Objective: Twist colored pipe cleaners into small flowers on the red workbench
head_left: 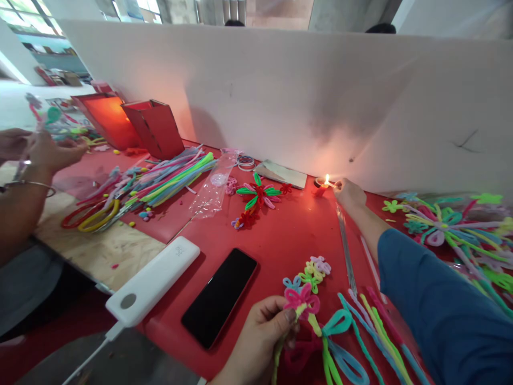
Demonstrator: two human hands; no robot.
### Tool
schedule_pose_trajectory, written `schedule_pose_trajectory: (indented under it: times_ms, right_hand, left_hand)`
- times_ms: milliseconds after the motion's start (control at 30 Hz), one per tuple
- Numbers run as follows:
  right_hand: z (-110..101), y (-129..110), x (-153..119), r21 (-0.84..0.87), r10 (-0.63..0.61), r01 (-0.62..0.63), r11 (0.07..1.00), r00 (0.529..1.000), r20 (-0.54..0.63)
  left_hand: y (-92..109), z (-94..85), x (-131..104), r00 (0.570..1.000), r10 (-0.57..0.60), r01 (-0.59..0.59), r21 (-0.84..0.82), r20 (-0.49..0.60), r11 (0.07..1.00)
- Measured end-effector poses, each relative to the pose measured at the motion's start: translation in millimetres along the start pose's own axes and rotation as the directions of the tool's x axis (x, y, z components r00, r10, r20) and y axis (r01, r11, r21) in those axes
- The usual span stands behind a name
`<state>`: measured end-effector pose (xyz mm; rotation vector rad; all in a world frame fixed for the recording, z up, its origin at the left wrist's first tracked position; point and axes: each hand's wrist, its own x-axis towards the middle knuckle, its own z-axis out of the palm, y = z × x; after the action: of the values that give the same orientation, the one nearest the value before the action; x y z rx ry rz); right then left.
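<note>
My left hand (266, 329), low in the middle, pinches a string of pipe-cleaner flowers; a pink flower (302, 300) sits at its fingertips, with blue, green, yellow and lilac flowers (315, 272) beyond it. Looped teal and blue pipe cleaners (339, 322) hang beside it. Further off, my right hand (348, 193) is closed, its fingertips beside the flame of a lit red candle (319, 188); what they hold, if anything, is too small to make out. Loose pipe cleaners (380, 334) lie under my blue right sleeve.
A black phone (219, 297) and white power bank (154, 280) lie left of my left hand. Behind are a flower cluster (259, 197), scissors (98, 214), a pipe-cleaner pile (172, 179) and red boxes (154, 128). Another person's hands (52, 149) work at far left. A white partition (256, 91) stands behind.
</note>
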<state>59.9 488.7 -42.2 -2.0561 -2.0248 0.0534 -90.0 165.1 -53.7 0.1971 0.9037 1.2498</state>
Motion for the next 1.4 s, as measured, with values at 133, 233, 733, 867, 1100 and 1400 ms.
schedule_pose_trajectory:
  times_ms: [133,233,733,867,1100,1400]
  right_hand:
    - [-0.2,-0.8,0.4,0.025,0.004,-0.004,1.000,1.000,0.005]
    - [-0.8,0.1,-0.3,0.060,0.006,-0.007,0.998,1.000,0.010]
    - [-73.8,18.5,-136.7,0.770,-0.381,0.233,0.594,0.924,0.014]
    - [-109.0,27.4,-216.4,0.806,-0.454,0.220,0.550,0.889,0.067]
    - [-127.4,48.3,-283.1,0.751,-0.497,0.265,0.605,0.863,0.096]
    - [-143.1,52.5,-302.4,0.690,-0.510,0.322,0.649,0.856,0.080]
  left_hand:
    - [-0.3,-0.3,0.2,1.000,-0.001,0.001,-0.011,-0.006,1.000]
    - [-0.3,-1.1,-0.4,1.000,-0.001,0.001,-0.021,-0.004,1.000]
    - [1.0,11.6,-20.2,0.998,0.060,-0.060,-0.015,-0.022,0.998]
    - [-1.7,21.1,-33.4,0.996,0.086,-0.085,-0.016,0.026,0.996]
    - [-6.9,34.2,-60.0,0.991,0.092,-0.093,0.014,0.098,0.996]
    - [-11.6,46.4,-81.8,0.983,0.095,-0.109,0.078,0.160,0.991]
